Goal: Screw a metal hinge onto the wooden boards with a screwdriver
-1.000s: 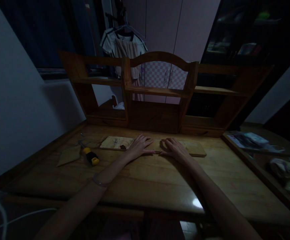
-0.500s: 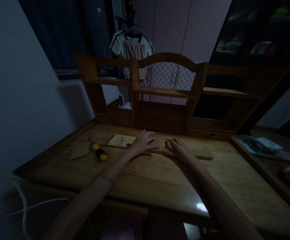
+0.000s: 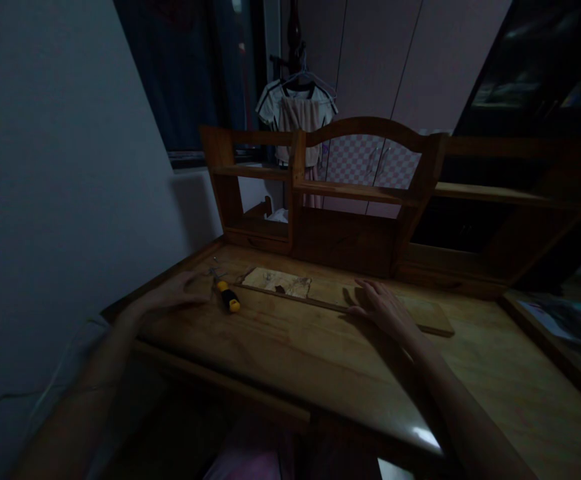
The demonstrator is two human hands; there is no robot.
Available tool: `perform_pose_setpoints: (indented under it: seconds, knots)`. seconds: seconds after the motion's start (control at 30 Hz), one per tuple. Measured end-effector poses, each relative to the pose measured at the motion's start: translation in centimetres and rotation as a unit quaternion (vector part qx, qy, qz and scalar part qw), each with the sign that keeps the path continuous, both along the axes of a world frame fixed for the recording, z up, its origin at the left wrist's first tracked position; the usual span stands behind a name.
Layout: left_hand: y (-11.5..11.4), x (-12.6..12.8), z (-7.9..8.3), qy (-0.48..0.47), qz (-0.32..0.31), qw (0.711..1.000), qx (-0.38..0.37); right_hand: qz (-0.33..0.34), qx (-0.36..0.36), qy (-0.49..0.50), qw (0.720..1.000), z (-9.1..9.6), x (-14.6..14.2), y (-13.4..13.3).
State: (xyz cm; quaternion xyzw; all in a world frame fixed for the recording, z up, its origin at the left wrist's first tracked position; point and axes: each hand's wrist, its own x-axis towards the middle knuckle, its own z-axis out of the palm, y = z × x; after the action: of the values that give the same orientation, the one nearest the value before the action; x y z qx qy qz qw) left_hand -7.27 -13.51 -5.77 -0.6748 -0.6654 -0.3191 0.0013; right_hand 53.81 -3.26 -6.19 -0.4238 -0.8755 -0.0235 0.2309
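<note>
A long flat wooden board [image 3: 330, 295] lies on the wooden desk [image 3: 320, 360] in front of the shelf unit. My right hand [image 3: 383, 308] rests flat on the board's middle, fingers stretched out. My left hand [image 3: 175, 293] lies at the desk's left end, over a small brown flat piece, fingers extended and a little blurred. A yellow-and-black handled screwdriver [image 3: 227, 295] lies just right of that hand, apart from it.
A wooden shelf unit [image 3: 350, 200] stands along the desk's back edge. A grey wall [image 3: 60, 200] closes the left side. Clothes hang on a hanger [image 3: 300, 110] behind. Papers [image 3: 570, 323] lie at the far right.
My left hand has left the board and moved left, past the screwdriver, onto the small flat piece. The right hand stays on the board. The view has turned left.
</note>
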Motion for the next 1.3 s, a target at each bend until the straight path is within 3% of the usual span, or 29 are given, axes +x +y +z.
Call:
perform_pose_setpoints:
  seconds: [0.13, 0.33, 0.43, 0.47, 0.53, 0.67, 0.77, 0.87, 0.93, 1.07, 1.3]
  knots:
    - [-0.9, -2.0, 0.1, -0.036, -0.035, 0.986, -0.161, -0.003, 0.007, 0.001, 1.000, 0.4, -0.1, -0.1]
    - [-0.9, -2.8, 0.0, -0.017, 0.033, 0.992, -0.121, 0.001, 0.023, 0.029, 0.999, 0.4, 0.2, -0.1]
    - [-1.2, -1.3, 1.3, -0.019, 0.076, 0.995, -0.062, 0.001, 0.027, 0.032, 0.999, 0.7, 0.2, -0.2]
    - [-1.4, -0.1, 2.0, -0.030, 0.084, 0.996, -0.031, 0.003, 0.025, 0.033, 0.999, 0.8, 0.2, -0.2]
    - [-1.6, 3.6, 3.7, -0.046, 0.037, 0.998, 0.013, 0.006, 0.013, 0.040, 0.999, 0.9, 0.1, -0.3]
    - [-1.7, 15.9, 5.7, -0.003, -0.170, 0.985, 0.016, -0.005, -0.014, 0.073, 0.997, 0.7, 0.2, -0.2]
    - [-1.2, 25.4, 4.4, 0.024, -0.315, 0.949, -0.018, -0.019, -0.021, 0.084, 0.996, 0.6, 0.5, -0.1]
    - [0.2, 31.3, 2.0, 0.047, -0.372, 0.927, -0.010, -0.028, -0.018, 0.092, 0.995, 0.8, 1.1, -0.1]
    - [1.4, 33.0, 0.6, 0.061, -0.386, 0.921, 0.006, -0.029, -0.016, 0.094, 0.995, 1.0, 1.3, -0.1]
    - [3.5, 33.1, -1.2, 0.089, -0.388, 0.917, 0.017, -0.030, -0.010, 0.093, 0.995, 1.2, 1.2, -0.3]
    - [4.1, 33.5, -1.8, 0.112, -0.399, 0.909, 0.038, -0.024, -0.008, 0.094, 0.995, 1.3, 0.7, -0.7]
